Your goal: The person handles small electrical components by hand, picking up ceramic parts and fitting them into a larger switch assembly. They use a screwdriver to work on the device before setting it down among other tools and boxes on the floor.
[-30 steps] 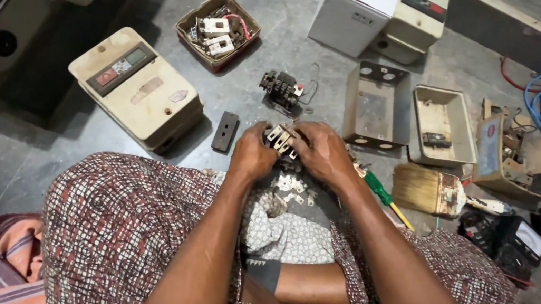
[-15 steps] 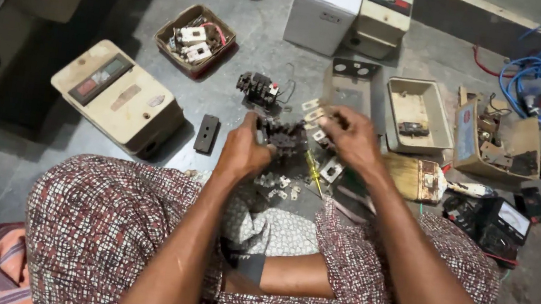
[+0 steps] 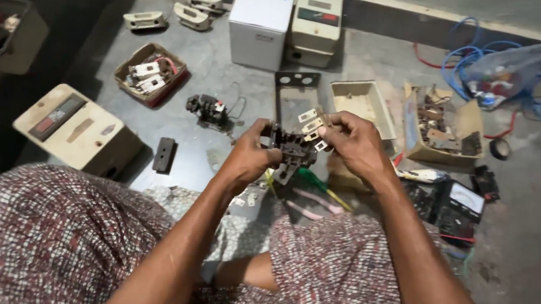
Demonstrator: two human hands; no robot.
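I sit on the floor with a dark plastic electrical contactor block [image 3: 292,149] raised in front of me. My left hand [image 3: 250,158] grips its left side. Around the block's upper right, my right hand [image 3: 354,144] is closed, fingertips on the small white terminal pieces [image 3: 310,124] sticking out of it. Below the hands, a green-handled screwdriver [image 3: 312,180] and small loose parts [image 3: 245,199] lie on the cloth over my lap.
Cream starter box [image 3: 75,128] at left, a small black part [image 3: 163,154] beside it. Another dark contactor [image 3: 209,110], a cardboard box of parts [image 3: 152,74], white enclosures [image 3: 261,18], open cream casing [image 3: 363,104], blue wires [image 3: 504,71] and a multimeter [image 3: 453,205] surround me.
Both hands have lifted the contactor block up from my lap, and my right hand now works at its upper terminals. The view has tilted up toward the far wall.
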